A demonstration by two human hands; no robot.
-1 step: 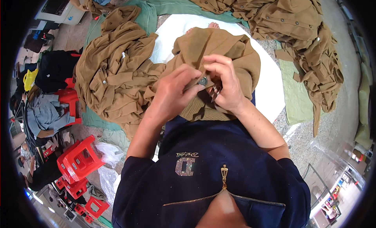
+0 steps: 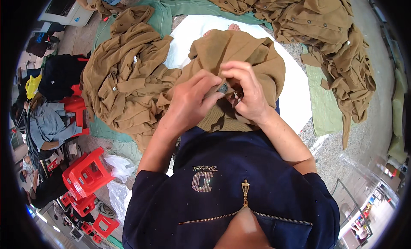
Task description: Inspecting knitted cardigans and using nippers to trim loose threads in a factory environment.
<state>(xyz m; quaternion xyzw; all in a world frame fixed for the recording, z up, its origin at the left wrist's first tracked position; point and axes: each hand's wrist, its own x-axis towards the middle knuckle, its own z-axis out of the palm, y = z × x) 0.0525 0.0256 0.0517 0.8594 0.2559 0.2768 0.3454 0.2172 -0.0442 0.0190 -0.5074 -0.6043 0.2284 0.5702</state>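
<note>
Pinching thumb against forefinger, the left hand (image 2: 190,97) grips an edge of brown fabric at the centre of the frame. A dark round button (image 2: 222,88) sits right at the thumb tip, turned up toward the wearer's eyes; the grip so close beside it probably keeps that spot steady and in view. Just to its right, the right hand (image 2: 250,97) curls around a small metal tool (image 2: 235,100), perhaps snips, mostly hidden by the fingers. Its forefinger is bent and raised above the thumb, with a gap between them; whether the fingertips touch the fabric, I cannot tell.

The fabric belongs to a brown garment (image 2: 252,45) bunched over the person's lap, in the middle of the frame and just above. Resting there, its weight is likely borne by the legs, leaving the fingers only the edge to hold. A ribbed band shows below the hands, near the navy top (image 2: 231,163).

Bare toes (image 2: 233,27) show at upper centre, on a white sheet (image 2: 295,103) spread under the garment, presumably to keep it off the speckled floor (image 2: 342,157). A heap of similar brown clothing (image 2: 128,84) fills the left of centre, within easy reach; a second buttoned pile (image 2: 317,24) runs along the upper right. Green cloth (image 2: 184,5) lies beneath parts of both. Farther out, at lower left, are red plastic stools (image 2: 87,174) and a clear plastic bag (image 2: 120,167).
</note>
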